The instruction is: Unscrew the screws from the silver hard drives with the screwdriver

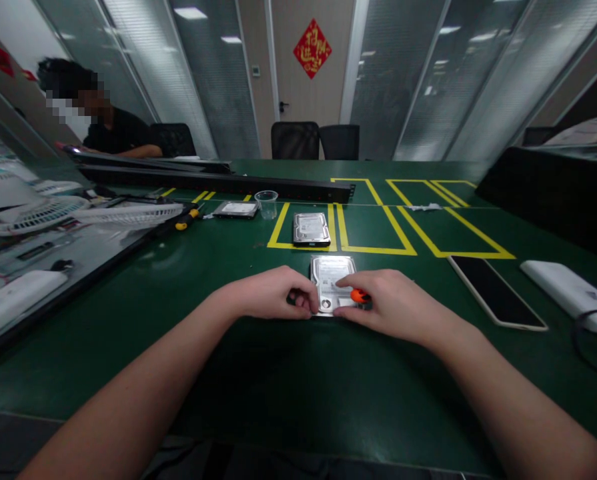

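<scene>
A silver hard drive [331,275] lies flat on the green table [288,373] just in front of me. My left hand [273,293] is curled at the drive's left edge, fingertips pressed on its near corner. My right hand [393,303] rests at the drive's right edge, fingers closed round a small tool with an orange handle [359,296] that points onto the drive. A second hard drive [311,229] lies farther back inside a yellow-taped box.
A third drive [235,209], a clear plastic cup [267,203] and a yellow-handled screwdriver [188,217] lie at the back left by a long black bar [218,181]. A phone [495,291] and a white power bank [568,291] lie at the right. A person sits at far left.
</scene>
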Motion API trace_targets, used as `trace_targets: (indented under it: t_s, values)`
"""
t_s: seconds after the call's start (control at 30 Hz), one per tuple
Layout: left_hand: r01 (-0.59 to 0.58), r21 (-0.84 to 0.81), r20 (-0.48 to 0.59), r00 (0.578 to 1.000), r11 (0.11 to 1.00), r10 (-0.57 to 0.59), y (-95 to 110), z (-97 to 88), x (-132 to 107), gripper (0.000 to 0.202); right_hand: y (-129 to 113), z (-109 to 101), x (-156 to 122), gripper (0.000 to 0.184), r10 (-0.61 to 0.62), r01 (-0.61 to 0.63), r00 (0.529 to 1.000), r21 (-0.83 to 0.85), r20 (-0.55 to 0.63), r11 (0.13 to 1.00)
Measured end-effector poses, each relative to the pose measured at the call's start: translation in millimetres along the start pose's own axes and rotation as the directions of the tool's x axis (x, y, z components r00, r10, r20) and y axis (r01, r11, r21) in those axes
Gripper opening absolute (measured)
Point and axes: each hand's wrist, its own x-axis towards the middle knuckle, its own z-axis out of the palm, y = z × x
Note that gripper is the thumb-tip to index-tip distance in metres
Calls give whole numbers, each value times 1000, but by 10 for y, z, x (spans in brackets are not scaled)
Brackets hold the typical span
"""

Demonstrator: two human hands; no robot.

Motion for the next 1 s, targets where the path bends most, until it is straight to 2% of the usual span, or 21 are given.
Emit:
trace_targets:
  t_s: [0.17, 0.7, 1.0]
  values:
    - [-11, -4, 8, 1000, 1000, 11, -14, -2, 4, 14, 8, 2, -2, 39, -25, 25, 1000, -7, -16, 1000]
    - [-25, -38, 31, 999, 999, 26, -20, 0, 20, 14, -6, 0, 9, 40, 0, 0, 1000, -18, 15, 1000]
    - [17, -48, 30, 999, 999, -16, -30, 2, 3, 17, 16, 24, -2, 38, -38, 38, 999, 3, -27, 999]
